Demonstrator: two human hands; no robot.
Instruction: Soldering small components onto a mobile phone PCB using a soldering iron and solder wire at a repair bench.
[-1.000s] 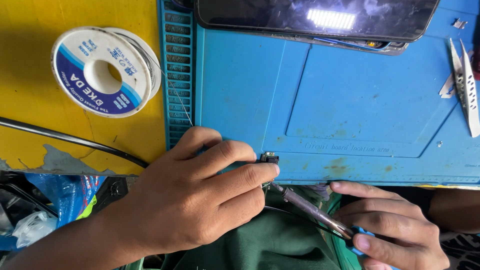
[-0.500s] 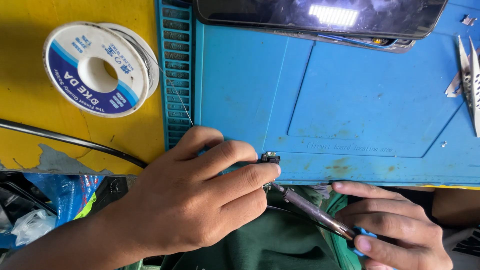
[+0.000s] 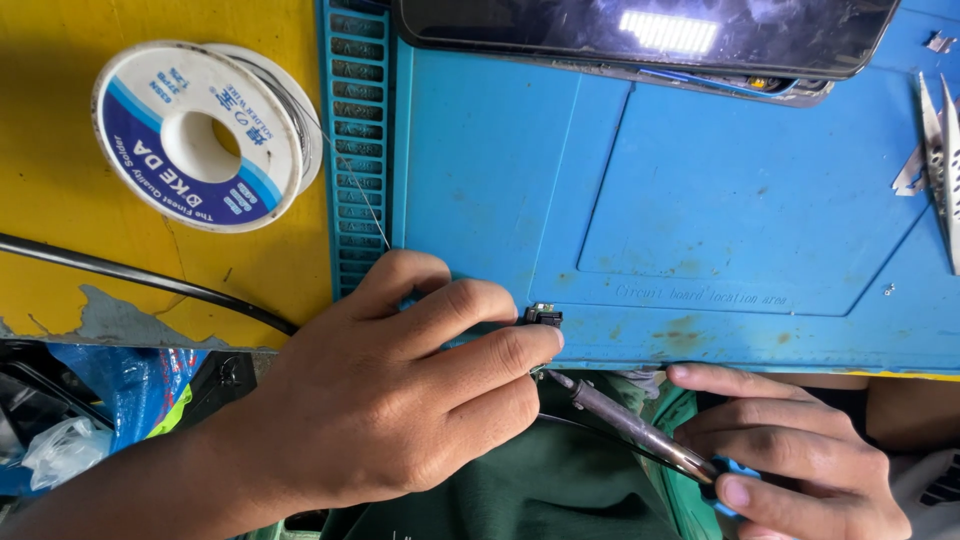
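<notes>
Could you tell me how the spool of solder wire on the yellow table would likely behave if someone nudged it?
The spool of solder wire lies flat on its flange, so it would probably slide rather than roll. Its loose wire end looks thin and floppy and may trail. Wound with metal wire, it is likely heavy for its size.

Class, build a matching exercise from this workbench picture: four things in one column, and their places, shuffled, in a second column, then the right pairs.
Things:
1. solder wire spool
2. phone
3. tweezers
4. soldering iron

Places:
A. held in the right hand, below the mat's near edge
B. on the yellow table, left of the blue mat
C. at the mat's right edge
D. along the mat's top edge

Pairs: 1-B, 2-D, 3-C, 4-A
</notes>
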